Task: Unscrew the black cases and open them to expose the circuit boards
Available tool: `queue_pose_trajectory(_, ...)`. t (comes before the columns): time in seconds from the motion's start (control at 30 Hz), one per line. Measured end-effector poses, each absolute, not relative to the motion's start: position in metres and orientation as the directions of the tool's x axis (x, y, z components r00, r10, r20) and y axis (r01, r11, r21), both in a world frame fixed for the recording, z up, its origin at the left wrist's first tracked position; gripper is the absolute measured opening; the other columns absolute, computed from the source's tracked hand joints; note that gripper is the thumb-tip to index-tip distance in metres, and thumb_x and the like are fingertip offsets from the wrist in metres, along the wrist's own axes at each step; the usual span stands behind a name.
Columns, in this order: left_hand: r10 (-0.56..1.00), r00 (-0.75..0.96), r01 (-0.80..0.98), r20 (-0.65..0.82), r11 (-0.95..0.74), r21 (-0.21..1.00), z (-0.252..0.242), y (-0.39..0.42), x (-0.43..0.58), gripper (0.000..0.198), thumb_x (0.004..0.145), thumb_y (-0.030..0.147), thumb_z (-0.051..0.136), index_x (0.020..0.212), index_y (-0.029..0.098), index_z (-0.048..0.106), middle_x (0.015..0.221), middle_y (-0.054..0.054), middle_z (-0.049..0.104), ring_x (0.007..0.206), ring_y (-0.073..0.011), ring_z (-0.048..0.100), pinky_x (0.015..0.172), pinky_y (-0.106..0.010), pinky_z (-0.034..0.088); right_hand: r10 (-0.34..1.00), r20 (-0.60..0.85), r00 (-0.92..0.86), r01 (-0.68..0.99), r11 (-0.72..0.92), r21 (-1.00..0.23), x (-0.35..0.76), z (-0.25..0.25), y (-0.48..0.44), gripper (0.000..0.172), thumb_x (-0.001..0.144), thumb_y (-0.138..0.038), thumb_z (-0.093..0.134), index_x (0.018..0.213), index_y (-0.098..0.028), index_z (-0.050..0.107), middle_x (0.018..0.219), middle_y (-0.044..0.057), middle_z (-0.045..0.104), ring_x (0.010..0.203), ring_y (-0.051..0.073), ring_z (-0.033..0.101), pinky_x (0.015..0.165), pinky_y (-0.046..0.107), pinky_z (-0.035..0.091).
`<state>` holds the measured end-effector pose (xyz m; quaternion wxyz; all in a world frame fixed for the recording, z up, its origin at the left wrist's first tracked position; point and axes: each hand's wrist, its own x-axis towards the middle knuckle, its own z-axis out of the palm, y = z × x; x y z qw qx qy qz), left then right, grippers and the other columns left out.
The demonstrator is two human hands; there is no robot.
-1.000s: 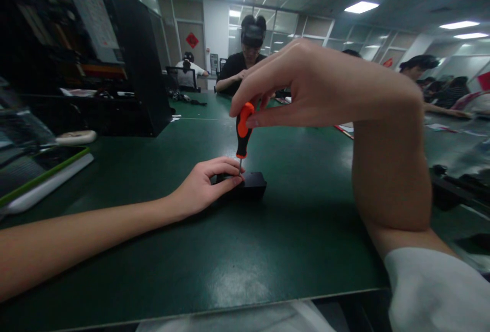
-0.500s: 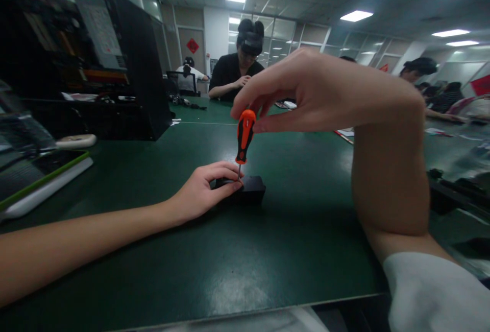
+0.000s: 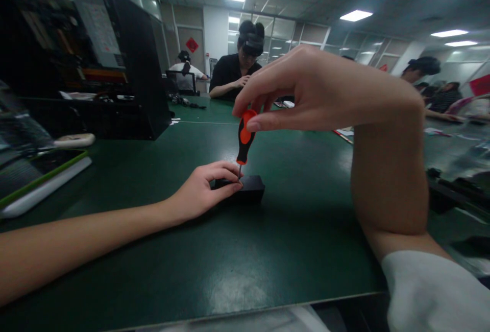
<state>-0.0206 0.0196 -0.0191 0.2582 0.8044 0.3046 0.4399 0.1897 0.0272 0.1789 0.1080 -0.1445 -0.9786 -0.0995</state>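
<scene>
A small black box (image 3: 249, 189) lies on the green table (image 3: 291, 230). My left hand (image 3: 202, 189) rests on its left part, fingers curled over the top and gripping it. My right hand (image 3: 306, 89) is raised above it and pinches the top of an orange and black screwdriver (image 3: 243, 140) between thumb and fingertips. The screwdriver stands nearly upright with its thin metal tip on the box, right beside my left fingertips.
A large black cabinet (image 3: 95, 66) stands at the left with a white and green flat device (image 3: 42, 179) before it. A person in black (image 3: 239, 69) sits across the table, others at the right. Dark objects (image 3: 455, 191) lie at the right edge.
The screwdriver handle has turned a little in my right fingers and leans slightly more. My left hand and the box have stayed put.
</scene>
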Motion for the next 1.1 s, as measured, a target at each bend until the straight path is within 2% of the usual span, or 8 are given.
queue_pose_trajectory(0.13, 0.712, 0.434, 0.272, 0.552, -0.687, 0.673, -0.019, 0.019, -0.021, 0.009, 0.091, 0.026, 0.070, 0.089, 0.019, 0.075, 0.108, -0.006, 0.071, 0.102, -0.0193, 0.066, 0.096, -0.032, 0.048, 0.259, 0.278, -0.925, 0.324, 0.921, 0.218, 0.188, 0.176, 0.031, 0.032, 0.096, -0.042, 0.054, 0.108, -0.019, 0.073, 0.096, 0.001, 0.071, 0.081, 0.010, 0.064, 0.070, 0.023, 0.050)
queue_pose_trajectory(0.27, 0.721, 0.435, 0.292, 0.539, -0.679, 0.673, -0.018, 0.019, -0.021, 0.011, 0.091, 0.028, 0.070, 0.088, 0.018, 0.075, 0.108, -0.006, 0.072, 0.102, -0.0203, 0.066, 0.096, -0.033, 0.048, 0.219, 0.187, -0.958, 0.239, 0.966, 0.096, 0.190, 0.178, 0.029, 0.028, 0.096, -0.032, 0.054, 0.115, -0.020, 0.069, 0.112, 0.001, 0.070, 0.098, 0.011, 0.064, 0.084, 0.022, 0.052)
queue_pose_trajectory(0.4, 0.722, 0.432, 0.302, 0.540, -0.680, 0.668, -0.018, 0.019, -0.022, 0.011, 0.091, 0.029, 0.070, 0.088, 0.019, 0.075, 0.108, -0.006, 0.072, 0.102, -0.0209, 0.066, 0.097, -0.034, 0.049, 0.321, 0.216, -0.922, 0.336, 0.941, 0.035, 0.190, 0.179, 0.027, 0.036, 0.093, -0.043, 0.059, 0.121, -0.023, 0.066, 0.119, 0.001, 0.068, 0.106, 0.016, 0.063, 0.090, 0.026, 0.052)
queue_pose_trajectory(0.53, 0.714, 0.434, 0.301, 0.550, -0.690, 0.658, -0.019, 0.019, -0.022, 0.011, 0.090, 0.028, 0.070, 0.086, 0.019, 0.074, 0.108, -0.007, 0.072, 0.103, -0.0218, 0.066, 0.099, -0.035, 0.048, 0.422, 0.216, -0.881, 0.438, 0.898, 0.033, 0.187, 0.176, 0.028, 0.038, 0.092, -0.050, 0.057, 0.108, -0.019, 0.072, 0.099, 0.005, 0.071, 0.099, 0.019, 0.064, 0.082, 0.029, 0.053)
queue_pose_trajectory(0.7, 0.723, 0.431, 0.310, 0.540, -0.681, 0.663, -0.019, 0.019, -0.022, 0.014, 0.090, 0.030, 0.069, 0.084, 0.018, 0.074, 0.110, -0.008, 0.071, 0.105, -0.0231, 0.066, 0.100, -0.038, 0.048, 0.297, 0.139, -0.945, 0.310, 0.947, 0.082, 0.191, 0.180, 0.030, 0.034, 0.094, -0.041, 0.056, 0.117, -0.021, 0.070, 0.107, 0.001, 0.070, 0.093, 0.013, 0.062, 0.081, 0.024, 0.051)
queue_pose_trajectory(0.8, 0.747, 0.446, 0.339, 0.493, -0.650, 0.680, -0.019, 0.019, -0.022, 0.018, 0.088, 0.032, 0.071, 0.101, 0.019, 0.074, 0.119, -0.009, 0.070, 0.113, -0.0244, 0.064, 0.105, -0.039, 0.046, 0.290, 0.074, -0.954, 0.297, 0.948, 0.112, 0.193, 0.179, 0.032, 0.031, 0.091, -0.039, 0.060, 0.116, -0.024, 0.071, 0.108, -0.002, 0.070, 0.090, 0.010, 0.061, 0.079, 0.022, 0.049)
queue_pose_trajectory(0.9, 0.818, 0.442, 0.401, 0.369, -0.548, 0.734, -0.018, 0.021, -0.022, 0.046, 0.084, 0.041, 0.075, 0.125, 0.021, 0.068, 0.127, -0.009, 0.069, 0.118, -0.0279, 0.063, 0.104, -0.041, 0.048, 0.345, 0.012, -0.938, 0.344, 0.931, 0.124, 0.190, 0.175, 0.034, 0.031, 0.088, -0.043, 0.065, 0.107, -0.022, 0.075, 0.098, 0.000, 0.071, 0.082, 0.010, 0.060, 0.075, 0.023, 0.047)
queue_pose_trajectory(1.1, 0.853, 0.452, 0.468, 0.260, -0.475, 0.745, -0.015, 0.024, -0.022, 0.046, 0.082, 0.047, 0.074, 0.120, 0.020, 0.072, 0.114, -0.006, 0.076, 0.101, -0.0282, 0.070, 0.091, -0.039, 0.054, 0.454, -0.196, -0.869, 0.424, 0.888, 0.180, 0.191, 0.165, 0.034, 0.034, 0.092, -0.047, 0.057, 0.090, -0.019, 0.076, 0.074, -0.004, 0.067, 0.058, 0.004, 0.048, 0.060, 0.020, 0.039)
